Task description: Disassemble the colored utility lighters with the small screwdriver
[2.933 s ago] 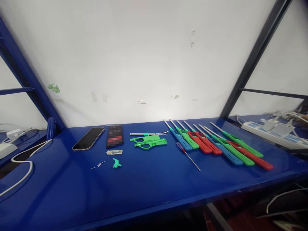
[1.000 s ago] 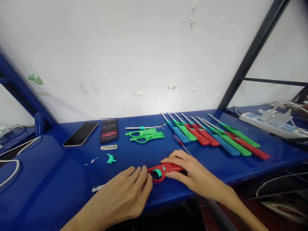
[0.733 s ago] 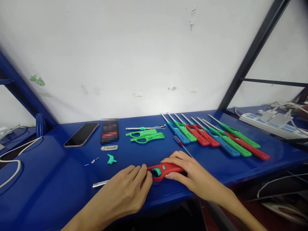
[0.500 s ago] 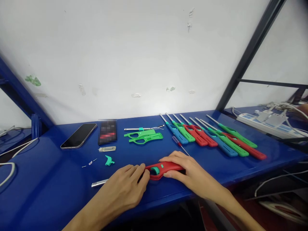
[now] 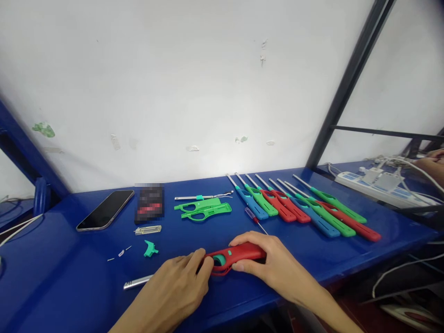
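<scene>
A red lighter body (image 5: 243, 252) with a teal trigger lies near the table's front edge. My left hand (image 5: 180, 282) closes its fingers round the front end of it, and a metal tube (image 5: 137, 282) sticks out to the left from under that hand. Round the rear part of the red body, the thumb and fingers of my right hand (image 5: 268, 254) are wrapped. A narrow gap shows along the body's lower edge by the trigger. Left of my hands are a teal plastic piece (image 5: 150, 249), a clear part (image 5: 148, 230) and tiny parts (image 5: 121, 253).
Green shell halves (image 5: 208, 211) and a thin metal rod (image 5: 187, 198) lie mid-table. A screwdriver (image 5: 252, 215) rests before several coloured lighters (image 5: 294, 210). A phone (image 5: 106, 210) and dark packet (image 5: 150, 203) sit left. Beyond the rack are a power strip (image 5: 378, 185) and another person's hand (image 5: 432, 164).
The view has shifted, so the table sits lower in the picture. Both my hands remain on the red body, and a gap now shows at its lower edge. The other person's hand shows more.
</scene>
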Demonstrator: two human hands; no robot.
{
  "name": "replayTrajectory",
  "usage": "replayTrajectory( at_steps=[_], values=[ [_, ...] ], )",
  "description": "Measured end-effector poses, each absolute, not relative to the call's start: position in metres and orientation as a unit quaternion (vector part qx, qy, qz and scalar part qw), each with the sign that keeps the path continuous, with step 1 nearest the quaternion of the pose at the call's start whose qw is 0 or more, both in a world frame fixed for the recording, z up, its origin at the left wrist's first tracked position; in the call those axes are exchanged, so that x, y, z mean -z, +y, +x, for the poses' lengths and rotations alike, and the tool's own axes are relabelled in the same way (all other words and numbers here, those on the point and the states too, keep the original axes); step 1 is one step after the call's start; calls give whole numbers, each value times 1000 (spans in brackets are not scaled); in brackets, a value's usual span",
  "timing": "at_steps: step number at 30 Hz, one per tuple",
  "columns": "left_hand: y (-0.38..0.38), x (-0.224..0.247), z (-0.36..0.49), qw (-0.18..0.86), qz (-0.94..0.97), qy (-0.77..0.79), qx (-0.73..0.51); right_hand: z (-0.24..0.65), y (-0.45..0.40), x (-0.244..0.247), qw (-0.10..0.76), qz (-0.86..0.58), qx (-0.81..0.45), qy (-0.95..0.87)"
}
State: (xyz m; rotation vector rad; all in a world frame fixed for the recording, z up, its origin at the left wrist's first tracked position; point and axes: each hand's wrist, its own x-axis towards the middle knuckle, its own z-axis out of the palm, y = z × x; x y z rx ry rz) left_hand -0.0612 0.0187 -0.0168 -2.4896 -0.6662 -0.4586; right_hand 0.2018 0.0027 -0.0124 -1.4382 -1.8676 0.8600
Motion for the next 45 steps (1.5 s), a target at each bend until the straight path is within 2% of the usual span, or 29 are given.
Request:
replayTrajectory(
  at_steps=[9,20,30,35,40,45],
  values=[
    [22,23,-63,224,-913,-308,145,194,0,5,316,-552,-330,-698],
    [26,29,-75,189,-899,-346,191,194,1,4,343,-537,-311,-705],
    [26,27,-92,68,-894,-382,224,196,2,5,340,-540,-315,-703],
    [26,26,-94,39,-890,-391,231,198,1,6,336,-544,-317,-700],
    [20,21,-99,48,-885,-410,214,197,0,6,338,-536,-319,-705],
    [11,22,-87,148,-879,-408,198,196,-2,6,342,-525,-308,-716]
  ],
)
